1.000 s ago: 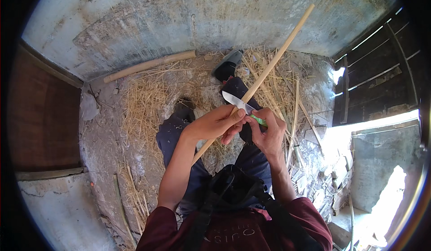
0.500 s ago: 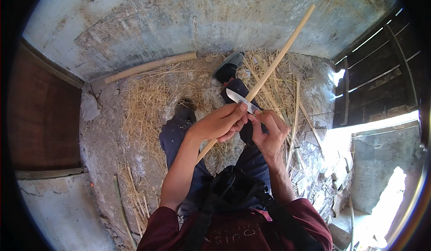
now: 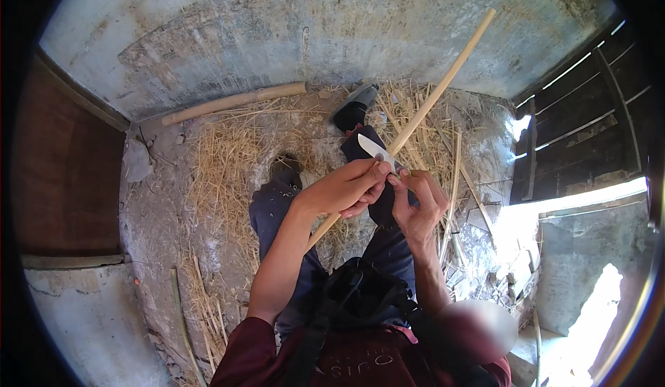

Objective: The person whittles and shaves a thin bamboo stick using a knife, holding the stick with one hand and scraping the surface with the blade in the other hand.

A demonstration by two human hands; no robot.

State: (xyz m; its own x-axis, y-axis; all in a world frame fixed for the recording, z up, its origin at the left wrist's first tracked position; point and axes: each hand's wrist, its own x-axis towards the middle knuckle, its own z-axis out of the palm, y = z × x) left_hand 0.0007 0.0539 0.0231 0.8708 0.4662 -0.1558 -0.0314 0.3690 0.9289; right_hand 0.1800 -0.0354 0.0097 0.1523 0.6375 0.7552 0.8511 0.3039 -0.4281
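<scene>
My left hand [image 3: 344, 187] is closed around a long pale wooden stick [image 3: 443, 85], which slants from my lap up to the far right. In my right hand [image 3: 421, 203] is a knife, its handle mostly hidden by my fingers. The knife's bright blade [image 3: 372, 147] lies across the stick just beyond my left hand and points to the far left. My left thumb rests against the blade near the stick. Both hands are close together above my knees.
Shavings and straw [image 3: 225, 169] cover much of the floor around my feet. A thick bamboo pole [image 3: 235, 103] lies along the far wall [image 3: 332, 33]. Long strips [image 3: 456, 179] lie to the right. Dark slats [image 3: 582, 127] stand at right, a brown panel [image 3: 73, 165] at left.
Stick, knife and both hands have shifted slightly to the right in the picture. The grips look the same. A blurred round patch now covers my right sleeve.
</scene>
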